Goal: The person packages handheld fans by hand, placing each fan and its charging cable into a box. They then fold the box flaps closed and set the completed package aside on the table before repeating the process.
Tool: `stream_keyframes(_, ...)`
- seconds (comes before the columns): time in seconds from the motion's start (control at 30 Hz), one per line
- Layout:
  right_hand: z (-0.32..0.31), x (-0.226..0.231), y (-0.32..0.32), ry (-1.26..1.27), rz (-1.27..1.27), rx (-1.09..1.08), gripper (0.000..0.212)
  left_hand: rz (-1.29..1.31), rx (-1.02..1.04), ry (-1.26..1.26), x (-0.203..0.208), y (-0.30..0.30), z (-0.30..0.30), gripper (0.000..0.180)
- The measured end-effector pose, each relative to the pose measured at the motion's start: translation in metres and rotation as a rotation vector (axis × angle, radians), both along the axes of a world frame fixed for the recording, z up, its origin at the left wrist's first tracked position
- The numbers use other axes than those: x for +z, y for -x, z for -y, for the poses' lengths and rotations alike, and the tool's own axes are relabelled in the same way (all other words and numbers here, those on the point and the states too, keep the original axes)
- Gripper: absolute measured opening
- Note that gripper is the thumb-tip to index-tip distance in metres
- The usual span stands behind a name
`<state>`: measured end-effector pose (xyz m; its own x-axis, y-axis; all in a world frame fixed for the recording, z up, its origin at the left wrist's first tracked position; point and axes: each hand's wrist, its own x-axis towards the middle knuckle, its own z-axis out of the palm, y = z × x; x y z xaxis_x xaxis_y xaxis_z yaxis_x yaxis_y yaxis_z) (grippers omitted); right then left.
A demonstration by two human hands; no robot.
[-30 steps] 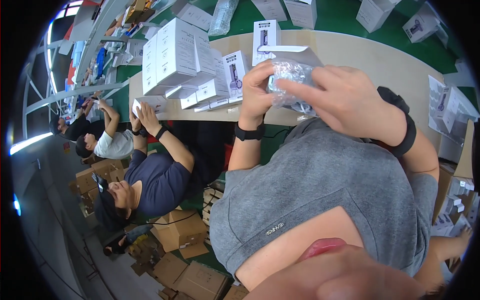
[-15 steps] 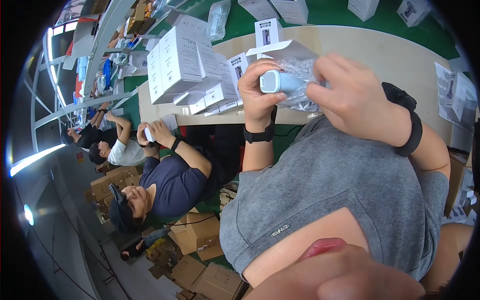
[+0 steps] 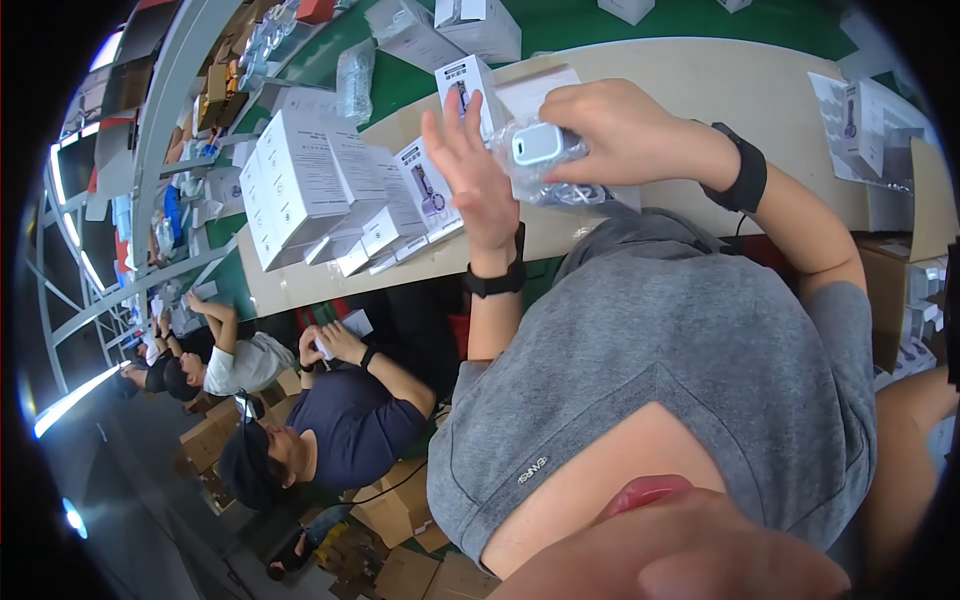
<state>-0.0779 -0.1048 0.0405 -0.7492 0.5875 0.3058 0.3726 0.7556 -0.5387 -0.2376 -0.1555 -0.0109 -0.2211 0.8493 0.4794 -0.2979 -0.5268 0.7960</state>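
Note:
A small light-blue device with a rounded end [image 3: 538, 145] sits in clear bubble wrap [image 3: 530, 190], above the table. My right hand [image 3: 612, 128] is closed round the device and wrap from the right. Just to the left, my left hand [image 3: 470, 170] is raised with its fingers spread and nothing in it. Behind the hands stands a white box with a product picture [image 3: 465, 85]. An open white flap [image 3: 535, 85] shows beside that box, partly hidden by my right hand.
Stacked white boxes [image 3: 305, 190] stand to the left on the beige table [image 3: 700, 90]. A bubble-wrapped item [image 3: 355, 82] lies behind them on a green surface. Several co-workers sit along the left, the nearest in a dark shirt [image 3: 355, 425]. An open cardboard box [image 3: 935, 200] is at the right.
My left hand has let go of the device and opened, fingers spread. My right hand, earlier at the bubble wrap, now holds the device. The view has shifted, moving the box stack lower left.

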Motion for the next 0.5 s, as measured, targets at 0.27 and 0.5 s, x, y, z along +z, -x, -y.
stream_keyframes(0.27,-0.009,-0.014,0.018,0.205,-0.294,-0.080,0.030,-0.349,-0.330,0.592,-0.034,0.025,0.005,0.072)
stream_keyframes(0.5,0.009,0.007,0.023,0.063,-0.334,-0.093,0.027,-0.403,-0.390,0.482,-0.038,0.035,-0.002,0.074)
